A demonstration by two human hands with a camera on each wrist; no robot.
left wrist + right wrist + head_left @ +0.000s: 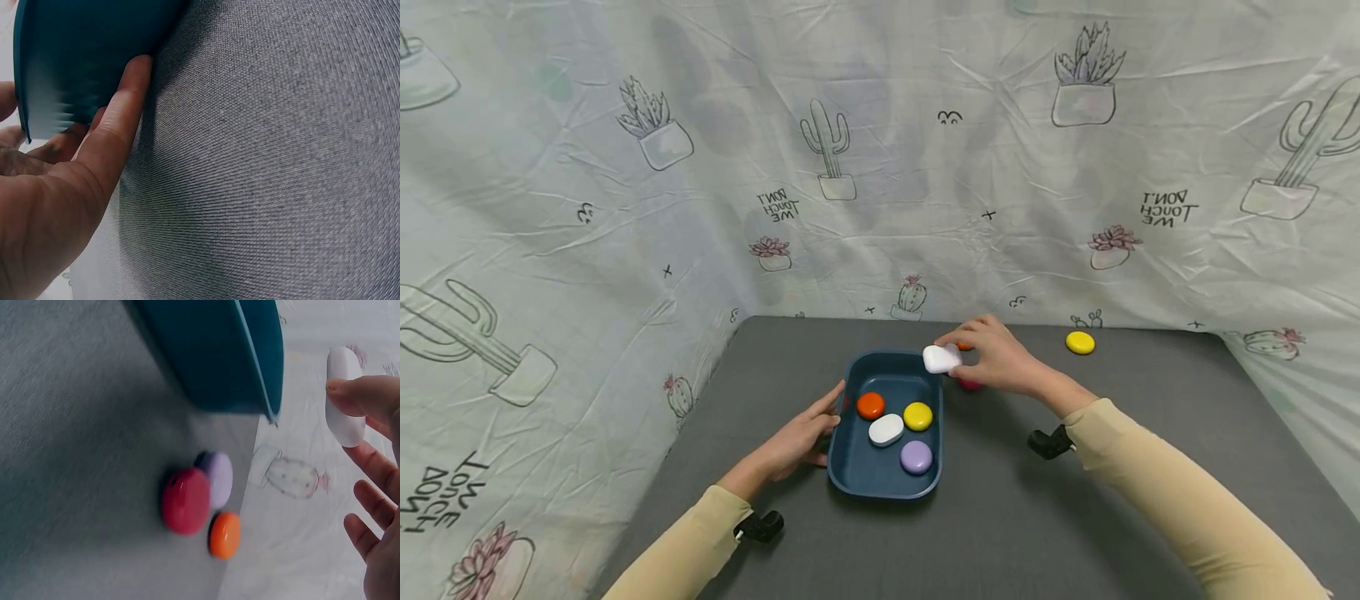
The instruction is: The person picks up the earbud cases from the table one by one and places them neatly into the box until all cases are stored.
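Observation:
A white smooth oval piece, like a small bar of soap, is pinched between the thumb and fingers of my right hand. It is held up at the far right corner of a dark blue bin. Inside the bin lie an orange round piece, a white oval piece, a yellow round piece and a lilac round piece. My left hand touches the bin's left side with extended fingers against the outer wall.
Right of the bin, a crimson piece, a lilac piece and an orange piece lie on the grey table. A yellow piece sits farther right near the back edge. A printed cloth hangs behind.

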